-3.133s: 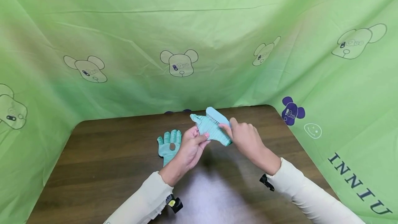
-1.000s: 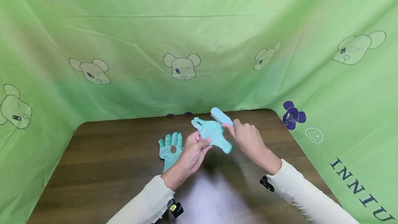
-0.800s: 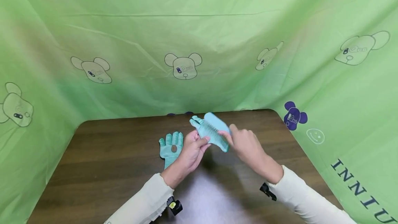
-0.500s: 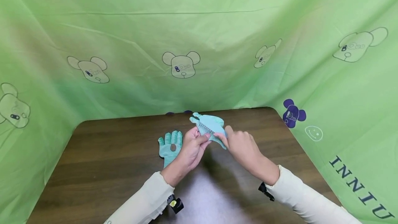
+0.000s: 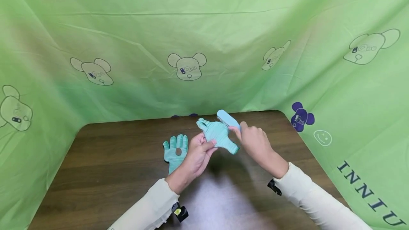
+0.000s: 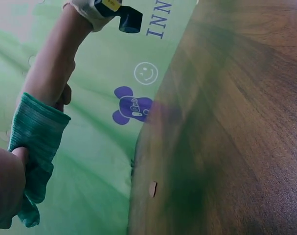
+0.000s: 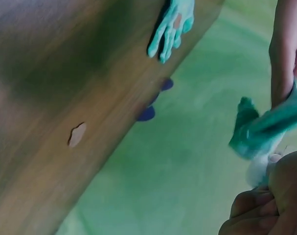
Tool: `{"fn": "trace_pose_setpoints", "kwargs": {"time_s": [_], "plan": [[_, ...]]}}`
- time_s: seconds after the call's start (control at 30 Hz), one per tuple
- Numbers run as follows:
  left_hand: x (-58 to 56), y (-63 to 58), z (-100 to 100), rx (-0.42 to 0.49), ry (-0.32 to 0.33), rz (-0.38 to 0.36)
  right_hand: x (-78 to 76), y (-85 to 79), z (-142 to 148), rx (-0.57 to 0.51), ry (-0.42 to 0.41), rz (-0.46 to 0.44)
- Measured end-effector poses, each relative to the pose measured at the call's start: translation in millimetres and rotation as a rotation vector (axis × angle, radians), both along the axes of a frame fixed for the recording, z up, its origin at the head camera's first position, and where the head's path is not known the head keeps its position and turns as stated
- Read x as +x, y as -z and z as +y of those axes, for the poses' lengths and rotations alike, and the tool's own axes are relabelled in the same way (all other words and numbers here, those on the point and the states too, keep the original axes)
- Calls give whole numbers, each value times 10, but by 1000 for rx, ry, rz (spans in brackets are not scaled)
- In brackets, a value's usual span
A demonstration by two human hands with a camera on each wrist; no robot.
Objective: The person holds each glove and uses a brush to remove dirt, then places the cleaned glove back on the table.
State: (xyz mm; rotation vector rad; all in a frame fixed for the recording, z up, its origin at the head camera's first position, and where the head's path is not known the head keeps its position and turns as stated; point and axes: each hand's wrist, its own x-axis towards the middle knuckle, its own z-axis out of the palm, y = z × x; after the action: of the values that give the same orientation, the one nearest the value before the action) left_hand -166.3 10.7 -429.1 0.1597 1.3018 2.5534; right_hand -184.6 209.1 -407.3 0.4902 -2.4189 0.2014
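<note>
Above the bench (image 5: 112, 166), the left grip (image 5: 198, 153) pinches 1 teal glove (image 5: 218, 132) between thumb and fingers, the right grip (image 5: 256, 144) is curled round a blue brush (image 5: 227, 118) at that glove's far edge, and a 2nd glove (image 5: 172, 158) lies palm-up beside the left forearm (image 5: 178, 179).

Head view: above, facing forward and down over table (image 5: 105, 159) to curtain (image 5: 134, 34); furthest back
Left wrist view: close by the left hand (image 6: 6, 181), turned sideways towards curtain
Right wrist view: close by the right hand (image 7: 265, 210), slanted over table and curtain
Head and left wrist share: smiley face (image 6: 146, 73)
Head and right wrist share: lying glove (image 5: 173, 157)
</note>
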Motion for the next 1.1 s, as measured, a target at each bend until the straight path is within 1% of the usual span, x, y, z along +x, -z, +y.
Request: {"fn": "trace_pose_setpoints", "kwargs": {"time_s": [0.07, 0.13, 0.2, 0.27, 0.33, 0.4, 0.5, 0.6, 0.67, 0.73, 0.77, 0.8, 0.83, 0.87, 0.9, 1.0, 1.03, 1.07, 1.1], "plan": [[1, 6, 1, -3, -7, -4, -11, -8, 16, -18, 24, -16], [-2, 17, -4, -2, -3, -1, 33, -34, -4, -48, 24, -72], [-11, 27, -10, 3, 2, 2, 123, -66, -57, -61, -10, -137], [-24, 31, -15, 21, 12, 9, 227, -100, -134, -48, -65, -180], [-35, 26, -18, 43, 21, 23, 298, -112, -201, -6, -113, -169], [-39, 13, -21, 56, 30, 34, 319, -110, -238, 36, -122, -129], [-38, 5, -23, 55, 44, 37, 269, -86, -223, 47, -85, -77], [-30, 14, -21, 31, 47, 26, 175, -60, -167, 22, -53, -52], [-28, 22, -18, 12, 38, 16, 105, -38, -128, 8, -47, -35], [-26, 31, -14, -1, 25, 6, 41, -17, -94, -2, -44, -38], [-26, 35, -11, -5, 18, 1, 13, -10, -80, -11, -37, -53], [-26, 39, -10, -7, 12, -4, -13, -10, -68, -26, -27, -89], [-27, 43, -7, -8, 7, -9, -32, -19, -59, -57, -20, -150], [-30, 48, -6, -7, 5, -13, -50, -32, -51, -98, -9, -230], [-32, 53, -6, -4, 6, -14, -63, -52, -45, -158, 1, -332], [-43, 73, -11, 24, 23, -17, -70, -126, -43, -391, 6, -649], [-47, 78, -13, 44, 32, -18, -61, -154, -53, -483, -15, -747], [-50, 83, -18, 65, 41, -13, -52, -176, -66, -561, -38, -824], [-51, 83, -21, 93, 51, -15, -38, -202, -85, -629, -73, -883]]}}
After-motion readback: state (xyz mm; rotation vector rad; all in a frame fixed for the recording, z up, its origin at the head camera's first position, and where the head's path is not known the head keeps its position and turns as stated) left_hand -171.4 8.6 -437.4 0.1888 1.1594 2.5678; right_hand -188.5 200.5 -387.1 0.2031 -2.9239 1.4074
